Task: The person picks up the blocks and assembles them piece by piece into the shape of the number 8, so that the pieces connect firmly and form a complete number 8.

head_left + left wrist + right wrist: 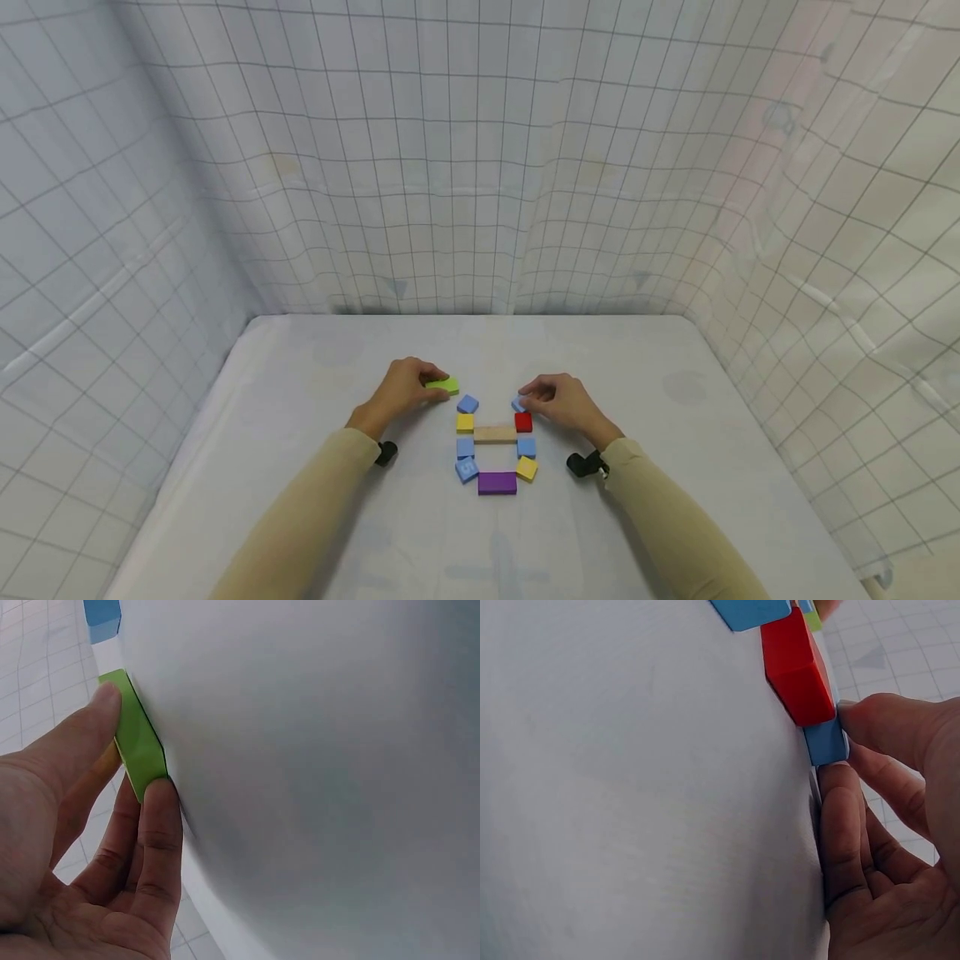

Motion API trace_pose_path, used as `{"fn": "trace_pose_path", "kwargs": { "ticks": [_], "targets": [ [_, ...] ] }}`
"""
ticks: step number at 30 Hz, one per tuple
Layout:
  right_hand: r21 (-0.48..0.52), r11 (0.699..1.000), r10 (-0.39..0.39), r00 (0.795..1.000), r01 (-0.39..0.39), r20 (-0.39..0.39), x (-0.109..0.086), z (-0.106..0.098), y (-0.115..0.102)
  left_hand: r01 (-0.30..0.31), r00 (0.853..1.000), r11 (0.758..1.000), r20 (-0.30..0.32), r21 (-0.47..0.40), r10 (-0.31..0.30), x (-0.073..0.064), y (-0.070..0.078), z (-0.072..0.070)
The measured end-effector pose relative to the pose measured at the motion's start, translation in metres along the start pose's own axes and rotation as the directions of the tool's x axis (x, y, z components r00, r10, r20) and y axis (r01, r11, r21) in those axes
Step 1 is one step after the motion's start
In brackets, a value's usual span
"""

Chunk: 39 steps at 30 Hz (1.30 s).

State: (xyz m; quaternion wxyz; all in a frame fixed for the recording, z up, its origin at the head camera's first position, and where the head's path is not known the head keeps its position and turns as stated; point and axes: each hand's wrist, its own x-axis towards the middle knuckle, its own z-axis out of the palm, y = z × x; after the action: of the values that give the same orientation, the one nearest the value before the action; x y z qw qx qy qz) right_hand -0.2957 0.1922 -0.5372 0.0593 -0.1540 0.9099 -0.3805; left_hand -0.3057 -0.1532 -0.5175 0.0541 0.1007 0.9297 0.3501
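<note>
Thumb and fingers of my left hand [405, 387] pinch a lime green block [449, 386] by its ends, low over the white table. In the left wrist view the green block [139, 735] looks long and flat-sided. My right hand [562, 402] pinches a small blue block [517, 403], which lies just behind a red block [523, 422]. The right wrist view has that blue block [826, 744] partly hidden by the red one. Just right of and nearer than the green block lies another blue block [468, 404], tilted, with a yellow block [465, 423] below it.
A bare wooden block [495, 435] spans between the yellow and red blocks. Nearer to me, blue blocks [527, 448], a tilted yellow block [527, 469] and a purple block [497, 483] complete a ring. Gridded white curtains [465, 167] enclose the table [315, 517] behind and at both sides.
</note>
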Motion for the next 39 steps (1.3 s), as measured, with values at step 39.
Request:
{"fn": "trace_pose_path", "kwargs": {
  "ticks": [39],
  "targets": [
    [-0.006, 1.000, 0.001, 1.000, -0.001, -0.008, 0.000, 0.000, -0.001, 0.027, 0.993, 0.998, 0.117, -0.063, -0.020, 0.041, 0.046, 0.032]
  ]
}}
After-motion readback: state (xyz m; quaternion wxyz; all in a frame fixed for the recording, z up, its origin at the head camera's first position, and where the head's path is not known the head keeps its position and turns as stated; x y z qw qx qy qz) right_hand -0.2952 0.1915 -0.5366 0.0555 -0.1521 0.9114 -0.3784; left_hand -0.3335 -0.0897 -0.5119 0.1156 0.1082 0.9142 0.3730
